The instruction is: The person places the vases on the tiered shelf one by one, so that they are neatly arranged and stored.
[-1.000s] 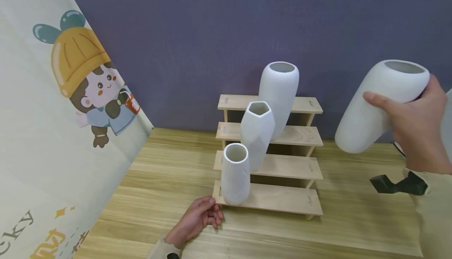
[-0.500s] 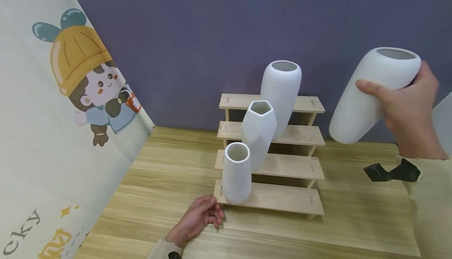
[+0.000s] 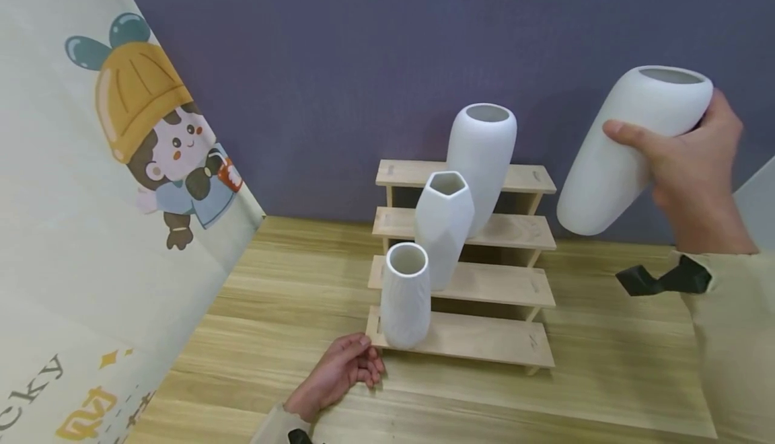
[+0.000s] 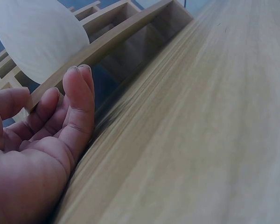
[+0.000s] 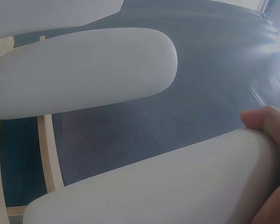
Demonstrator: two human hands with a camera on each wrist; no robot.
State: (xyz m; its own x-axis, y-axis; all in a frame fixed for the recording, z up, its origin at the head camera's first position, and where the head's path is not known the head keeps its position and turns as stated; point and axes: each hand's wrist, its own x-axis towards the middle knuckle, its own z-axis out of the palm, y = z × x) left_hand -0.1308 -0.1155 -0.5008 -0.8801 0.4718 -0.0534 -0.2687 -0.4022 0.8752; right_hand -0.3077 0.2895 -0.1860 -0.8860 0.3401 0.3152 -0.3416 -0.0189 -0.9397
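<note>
My right hand (image 3: 696, 155) grips a tall smooth white vase (image 3: 626, 155) near its mouth, thumb across the near side. The vase is tilted in the air to the right of a stepped wooden shelf (image 3: 478, 340), its mouth up and to the right. At the shelf's lower left corner, my left hand (image 3: 339, 370) pinches the bottom board's end between thumb and curled fingers, as the left wrist view shows. A short textured vase (image 3: 404, 303) stands on the lowest step. Behind it are a faceted vase (image 3: 442, 235) one step up and a tall rounded vase (image 3: 484, 155) higher still.
The shelf stands on a wood-grain table (image 3: 290, 289). Behind rises a dark blue wall (image 3: 339, 81). On the left is a pale wall panel (image 3: 54, 229) with a cartoon figure (image 3: 169, 141).
My right hand has moved up and to the left with the vase, nearer the shelf. My left hand stays at the shelf's corner, and the other vases have not moved.
</note>
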